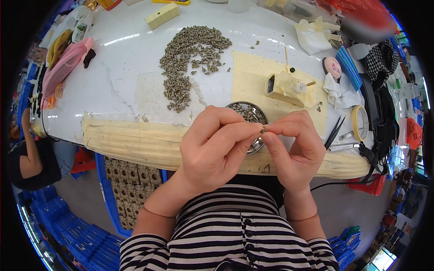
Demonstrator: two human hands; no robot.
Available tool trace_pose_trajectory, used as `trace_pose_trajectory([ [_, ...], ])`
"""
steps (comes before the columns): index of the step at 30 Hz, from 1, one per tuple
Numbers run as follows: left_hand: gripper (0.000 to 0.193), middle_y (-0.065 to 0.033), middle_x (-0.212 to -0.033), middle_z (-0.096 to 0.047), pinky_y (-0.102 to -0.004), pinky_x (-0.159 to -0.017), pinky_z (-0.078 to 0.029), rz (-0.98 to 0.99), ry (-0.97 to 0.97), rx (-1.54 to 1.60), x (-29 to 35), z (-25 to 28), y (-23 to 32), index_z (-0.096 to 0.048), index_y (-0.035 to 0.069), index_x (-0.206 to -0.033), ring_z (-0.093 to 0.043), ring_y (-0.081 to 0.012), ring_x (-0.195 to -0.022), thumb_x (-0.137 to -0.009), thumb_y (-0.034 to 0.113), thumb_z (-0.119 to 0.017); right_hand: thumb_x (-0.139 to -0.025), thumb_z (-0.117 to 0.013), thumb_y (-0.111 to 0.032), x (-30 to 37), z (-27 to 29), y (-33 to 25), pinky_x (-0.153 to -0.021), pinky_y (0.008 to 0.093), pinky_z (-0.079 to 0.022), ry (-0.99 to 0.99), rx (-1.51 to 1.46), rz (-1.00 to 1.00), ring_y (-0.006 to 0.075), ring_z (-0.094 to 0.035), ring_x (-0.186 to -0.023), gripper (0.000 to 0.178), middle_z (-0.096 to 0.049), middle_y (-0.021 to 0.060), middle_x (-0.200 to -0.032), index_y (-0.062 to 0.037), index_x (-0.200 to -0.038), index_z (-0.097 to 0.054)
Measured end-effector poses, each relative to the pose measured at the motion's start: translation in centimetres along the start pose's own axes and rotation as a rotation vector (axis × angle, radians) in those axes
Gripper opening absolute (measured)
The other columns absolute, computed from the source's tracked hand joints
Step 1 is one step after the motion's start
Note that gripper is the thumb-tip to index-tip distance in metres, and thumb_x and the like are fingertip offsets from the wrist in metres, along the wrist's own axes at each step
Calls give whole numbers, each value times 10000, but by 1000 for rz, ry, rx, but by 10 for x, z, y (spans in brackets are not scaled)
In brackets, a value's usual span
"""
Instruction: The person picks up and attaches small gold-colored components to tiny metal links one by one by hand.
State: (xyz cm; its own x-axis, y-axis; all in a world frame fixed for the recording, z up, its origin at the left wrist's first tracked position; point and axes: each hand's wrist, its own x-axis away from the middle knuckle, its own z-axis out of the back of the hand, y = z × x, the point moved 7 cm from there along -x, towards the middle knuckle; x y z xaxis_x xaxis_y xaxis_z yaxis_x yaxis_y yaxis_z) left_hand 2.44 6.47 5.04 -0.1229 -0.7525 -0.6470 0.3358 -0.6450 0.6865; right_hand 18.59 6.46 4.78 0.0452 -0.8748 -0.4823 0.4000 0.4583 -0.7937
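Observation:
A tiny metal part (pixel 263 129) is pinched between the fingertips of both hands, over the near edge of the table. My left hand (pixel 216 147) grips it from the left with thumb and forefinger. From the other side my right hand (pixel 296 147) holds it the same way. Just behind the fingers sits a round metal dish (pixel 233 105) with many small metal pieces in it, partly hidden by my hands. Farther back lies a large curved pile of similar small metal parts (pixel 185 63) on the white table (pixel 117 67).
Yellowish tape covers the table's front edge (pixel 131 135). To the right are a taped block with a small dial (pixel 289 88), black tweezers (pixel 333 132) and a tape roll (pixel 360 123). A pink basket (pixel 68 67) stands left. Below is a blue crate (pixel 106 194) of metal blocks; another person (pixel 34 158) sits left.

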Motion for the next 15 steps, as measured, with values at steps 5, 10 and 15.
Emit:
trace_pose_trajectory([
  [5, 209, -75, -836, -607, -278, -555, -459, 50, 24, 4, 0, -2, -2, -728, 19, -942, -574, -191, -685, -754, -53, -782, -676, -848, -26, 2, 2, -15, -711, 308, -416, 96, 171, 161, 188, -585, -727, 234, -681, 30, -805, -81, -881, -751],
  [10, 189, -75, -853, -617, -257, -553, -458, 34, 20, -1, -1, 0, -1, -731, 14, -939, -576, -165, -685, -770, -59, -776, -682, -844, -37, 0, 0, -17, -719, 310, -406, 57, 210, 186, 184, -584, -725, 240, -686, 23, -813, -82, -905, -765],
  [15, 198, -70, -850, -617, -263, -536, -454, 1, 43, 1, 0, 1, 0, -735, 27, -950, -572, -169, -677, -771, -43, -785, -704, -836, -55, -1, 0, -11, -726, 315, -406, 20, 150, 130, 185, -586, -729, 226, -695, 28, -831, -78, -920, -774],
])
